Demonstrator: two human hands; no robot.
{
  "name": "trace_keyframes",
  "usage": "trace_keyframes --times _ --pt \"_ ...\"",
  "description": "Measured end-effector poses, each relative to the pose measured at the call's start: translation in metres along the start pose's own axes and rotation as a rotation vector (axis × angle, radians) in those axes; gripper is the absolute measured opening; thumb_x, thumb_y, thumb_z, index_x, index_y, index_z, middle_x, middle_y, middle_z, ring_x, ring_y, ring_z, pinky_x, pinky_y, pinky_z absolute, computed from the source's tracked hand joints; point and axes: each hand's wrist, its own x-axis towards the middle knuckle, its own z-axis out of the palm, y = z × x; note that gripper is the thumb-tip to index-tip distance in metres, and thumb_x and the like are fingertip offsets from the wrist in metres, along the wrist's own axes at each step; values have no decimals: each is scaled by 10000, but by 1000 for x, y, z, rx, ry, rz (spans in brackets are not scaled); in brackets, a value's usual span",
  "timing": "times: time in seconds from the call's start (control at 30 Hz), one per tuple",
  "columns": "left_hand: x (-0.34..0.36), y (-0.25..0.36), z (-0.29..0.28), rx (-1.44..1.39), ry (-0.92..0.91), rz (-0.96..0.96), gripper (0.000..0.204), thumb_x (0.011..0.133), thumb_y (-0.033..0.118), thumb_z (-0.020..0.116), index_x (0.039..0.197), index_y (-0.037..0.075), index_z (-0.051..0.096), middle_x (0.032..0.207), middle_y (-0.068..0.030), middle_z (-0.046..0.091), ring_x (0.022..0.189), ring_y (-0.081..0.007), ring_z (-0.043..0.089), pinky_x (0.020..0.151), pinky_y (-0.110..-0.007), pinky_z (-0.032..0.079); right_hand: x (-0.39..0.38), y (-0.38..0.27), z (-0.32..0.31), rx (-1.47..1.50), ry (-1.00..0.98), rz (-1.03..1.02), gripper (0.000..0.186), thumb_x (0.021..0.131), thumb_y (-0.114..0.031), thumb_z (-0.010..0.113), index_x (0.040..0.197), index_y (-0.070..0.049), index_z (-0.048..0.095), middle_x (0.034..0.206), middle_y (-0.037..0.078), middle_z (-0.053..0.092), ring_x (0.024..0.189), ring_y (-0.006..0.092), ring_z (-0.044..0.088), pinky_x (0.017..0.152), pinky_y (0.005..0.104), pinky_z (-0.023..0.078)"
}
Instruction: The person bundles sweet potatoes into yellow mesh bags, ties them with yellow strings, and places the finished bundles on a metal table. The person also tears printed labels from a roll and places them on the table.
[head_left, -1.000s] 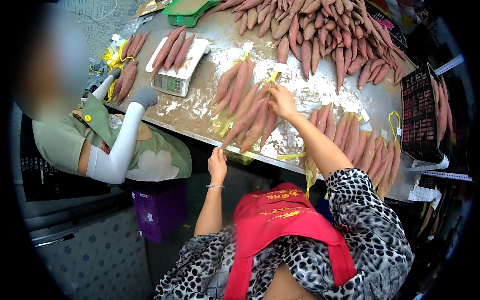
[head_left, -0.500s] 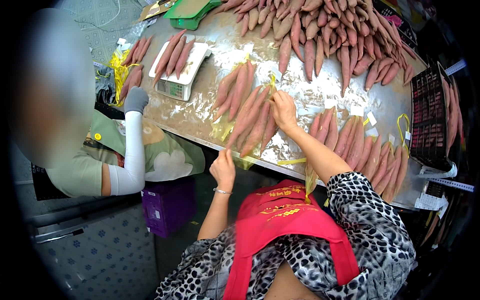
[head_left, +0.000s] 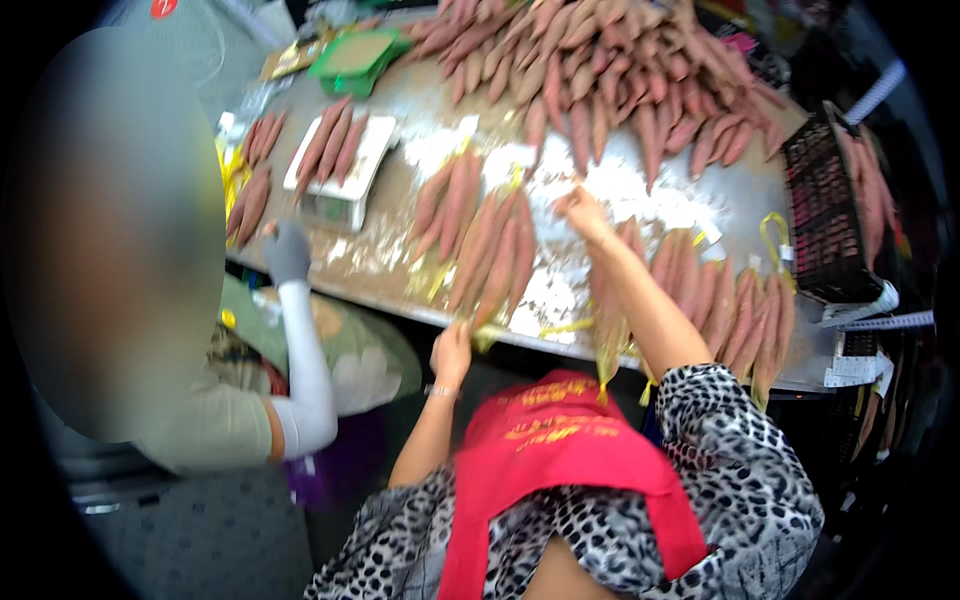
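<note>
My left hand (head_left: 451,350) is closed at the near end of a yellow mesh bag of sweet potatoes (head_left: 494,258), by the table's front edge. My right hand (head_left: 585,214) is raised to the right of that bag's tied neck (head_left: 516,175), apart from it; motion blurs its bent fingers. Another filled bag (head_left: 445,205) lies just left. Below my right forearm, several bagged bundles (head_left: 684,274) lie in a row along the front.
A large sweet potato pile (head_left: 610,70) covers the back of the metal table (head_left: 370,275). A white scale (head_left: 349,211) bears sweet potatoes, near a green scale (head_left: 350,60). A co-worker (head_left: 300,375) with gloved hand is at left, a black crate (head_left: 820,230) at right.
My right hand has left the bag's tied neck and moved rightward. My left hand stays at the bag's near end. The co-worker has leaned closer, and the view has shifted and blurred.
</note>
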Motion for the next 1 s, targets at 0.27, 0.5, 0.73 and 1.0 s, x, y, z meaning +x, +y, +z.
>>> trace_keyframes --times 0.27,0.5,0.73,1.0 --pt "9 68 -30 -572 137 191 348 1036 232 485 834 -44 552 710 -149 514 668 -295 519 651 -385 418 -50 -91 -36 81 215 -202 383 925 -236 590 1268 -64 602 811 75 688 754 146 648 684 296 511" --pt "2 132 -58 -881 34 356 433 1047 299 524 721 15 535 595 12 462 560 -69 401 503 -281 324 -209 33 80 1026 -582 665 1025 886 -799 339 1449 57 355 1440 244 485 1314 330 509 1093 491 397" --pt "-62 35 -13 -806 -327 102 614 1048 486 427 615 56 496 616 -47 553 590 -137 528 577 -309 427 -200 68 112 879 -212 774 111 948 -1 495 957 -56 590 796 86 611 579 164 546 472 311 405" --pt "-15 48 -15 -1775 -981 -447 931 938 738 299 1484 -15 321 1433 -270 447 1345 -381 444 1147 -549 332 -222 -26 89 145 3 -113 226 963 -147 573 760 -48 554 583 45 538 437 188 490 452 327 372"
